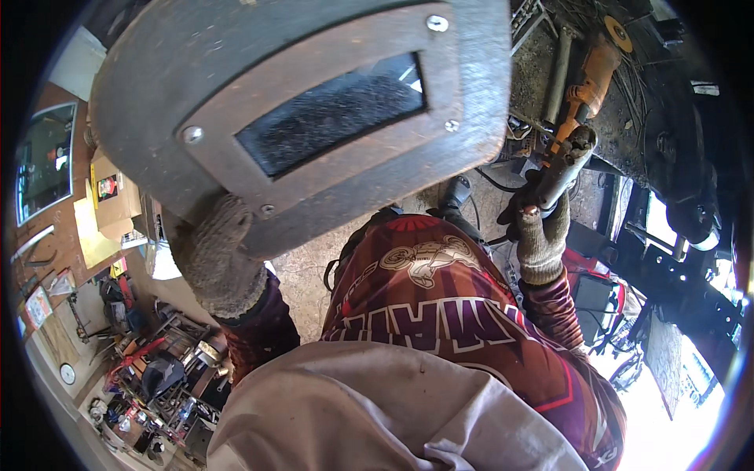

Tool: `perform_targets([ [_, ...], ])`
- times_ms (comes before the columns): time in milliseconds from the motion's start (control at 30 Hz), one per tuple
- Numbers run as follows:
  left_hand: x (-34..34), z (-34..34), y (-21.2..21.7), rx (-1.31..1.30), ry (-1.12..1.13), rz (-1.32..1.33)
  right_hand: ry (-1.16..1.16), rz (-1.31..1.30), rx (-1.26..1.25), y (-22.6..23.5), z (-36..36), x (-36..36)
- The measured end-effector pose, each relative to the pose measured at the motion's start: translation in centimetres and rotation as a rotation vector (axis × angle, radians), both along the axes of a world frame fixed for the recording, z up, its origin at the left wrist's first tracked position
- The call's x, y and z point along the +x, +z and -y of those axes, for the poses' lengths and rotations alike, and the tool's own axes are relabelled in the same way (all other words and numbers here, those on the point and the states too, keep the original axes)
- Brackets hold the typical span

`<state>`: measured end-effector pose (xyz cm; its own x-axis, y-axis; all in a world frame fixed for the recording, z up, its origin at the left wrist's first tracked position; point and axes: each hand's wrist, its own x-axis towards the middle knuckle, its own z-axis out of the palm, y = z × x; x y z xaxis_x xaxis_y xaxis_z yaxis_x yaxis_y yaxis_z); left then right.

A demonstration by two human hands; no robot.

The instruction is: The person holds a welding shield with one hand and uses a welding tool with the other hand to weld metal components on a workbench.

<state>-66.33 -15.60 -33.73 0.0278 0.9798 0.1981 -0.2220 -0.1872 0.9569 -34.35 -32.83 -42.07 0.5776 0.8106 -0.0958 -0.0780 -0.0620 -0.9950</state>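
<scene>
My left hand point(216, 259), in a dirty knitted glove, grips the lower left edge of a grey welding shield point(330, 196). The shield is held up in front of me and fills the upper middle of the view; its dark window sits in a frame fixed with screws. My right hand point(542, 228), in a similar glove with dark fingers, is closed around a worn grey welding electrode holder point(564, 173). The holder's rough, burnt end points up and to the right. Just beyond it lies an orange angle grinder point(593, 78) with a yellowish disc point(618, 34).
A dark, cluttered workbench point(636, 118) with rods and a metal pipe point(558, 74) stands at the far right. Shelves of tools and parts point(169, 377) are at the lower left, below a cardboard box point(114, 196). A dark cable point(496, 182) runs near my right hand.
</scene>
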Motion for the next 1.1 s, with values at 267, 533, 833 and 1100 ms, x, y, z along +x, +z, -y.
perform_targets([
  [267, 3.3, 0.9, 1.1, -0.070, -0.057, -0.112, 0.025, -0.003, -0.003, -0.1, 0.1, 0.4],
  [533, 2.3, -0.1, 0.4, -0.164, -0.114, 0.052, 0.012, -0.158, 0.071, -1.0, 0.5, 0.7],
  [833, 2.2, -0.2, -0.5, -0.166, -0.118, 0.062, 0.033, -0.159, 0.094, -0.6, 0.2, 0.8],
  [1100, 1.6, -0.1, -0.7, -0.206, -0.153, 0.167, 0.062, -0.049, 0.037, -0.3, 0.1, 0.7],
])
